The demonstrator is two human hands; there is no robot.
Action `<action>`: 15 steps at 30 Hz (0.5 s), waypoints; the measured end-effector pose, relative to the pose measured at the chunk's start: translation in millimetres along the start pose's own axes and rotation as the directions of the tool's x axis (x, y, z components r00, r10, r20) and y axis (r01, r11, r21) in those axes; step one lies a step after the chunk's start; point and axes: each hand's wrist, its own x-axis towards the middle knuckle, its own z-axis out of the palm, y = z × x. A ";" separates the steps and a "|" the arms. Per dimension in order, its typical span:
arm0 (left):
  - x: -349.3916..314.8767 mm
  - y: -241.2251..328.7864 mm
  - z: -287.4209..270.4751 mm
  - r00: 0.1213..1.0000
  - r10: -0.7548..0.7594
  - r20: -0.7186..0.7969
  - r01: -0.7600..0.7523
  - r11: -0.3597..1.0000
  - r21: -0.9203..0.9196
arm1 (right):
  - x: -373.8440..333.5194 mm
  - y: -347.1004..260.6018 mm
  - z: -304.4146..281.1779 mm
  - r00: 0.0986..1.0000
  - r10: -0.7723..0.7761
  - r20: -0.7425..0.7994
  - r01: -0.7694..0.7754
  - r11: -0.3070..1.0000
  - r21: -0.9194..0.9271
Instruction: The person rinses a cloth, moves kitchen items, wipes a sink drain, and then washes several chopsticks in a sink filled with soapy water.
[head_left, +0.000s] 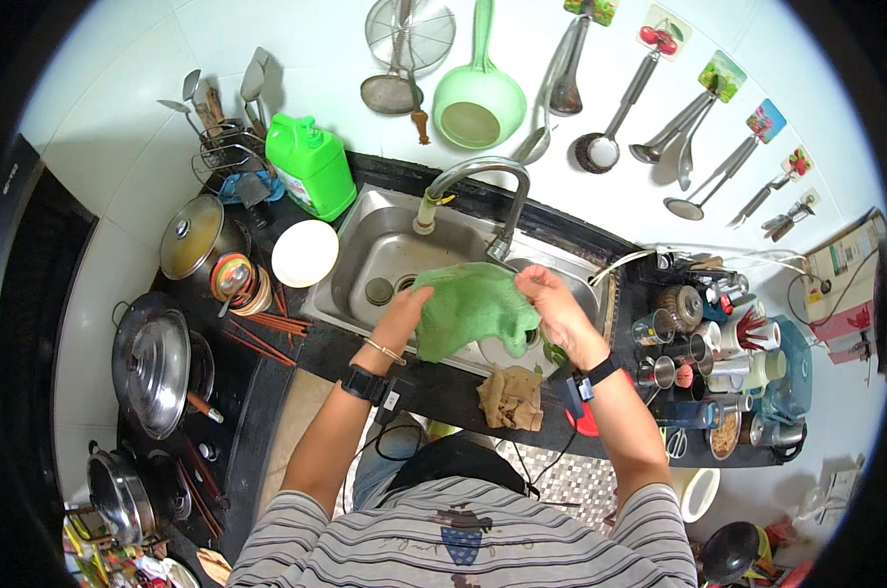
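Observation:
A crumpled, thin green cloth [473,306] is stretched between my two hands, above the front of the steel sink [360,250]. My left hand [402,318] is closed on its left edge, the fingertips partly hidden by the cloth. At the upper right corner my right hand [553,299] pinches it between thumb and fingers. Below the cloth a brown rag [512,397] hangs over the counter's front edge. The curved faucet [482,165] stands behind the cloth, its spout over the left basin. The cloth covers part of both basins.
Left of the sink stand a white bowl [305,254], a green jug [311,169], a lidded pot [196,238] and chopsticks [267,333]. Farther left sits a wok with a lid [151,367]. Cups and jars [713,358] crowd the right counter. Ladles [639,88] hang on the wall.

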 end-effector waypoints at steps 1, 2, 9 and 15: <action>-4.4 -1.7 1.0 1.000 0.000 -0.010 0.000 1.000 -0.004 | 1.1 6.0 7.1 0.999 -0.008 0.054 0.007 1.000 0.026; -10.7 -3.9 2.6 1.000 0.004 0.025 -0.005 1.000 0.031 | -2.1 4.1 19.8 0.994 0.052 0.101 -0.052 0.999 -0.005; -52.6 -24.8 -24.2 0.967 0.246 -0.065 -0.191 0.870 0.456 | 1.3 20.6 82.3 0.826 0.119 0.551 -0.117 0.992 -0.039; -92.0 -38.3 -93.3 0.923 0.122 -0.365 -0.118 0.992 0.033 | 105.5 99.3 61.4 0.877 0.283 0.389 -0.157 0.933 -0.325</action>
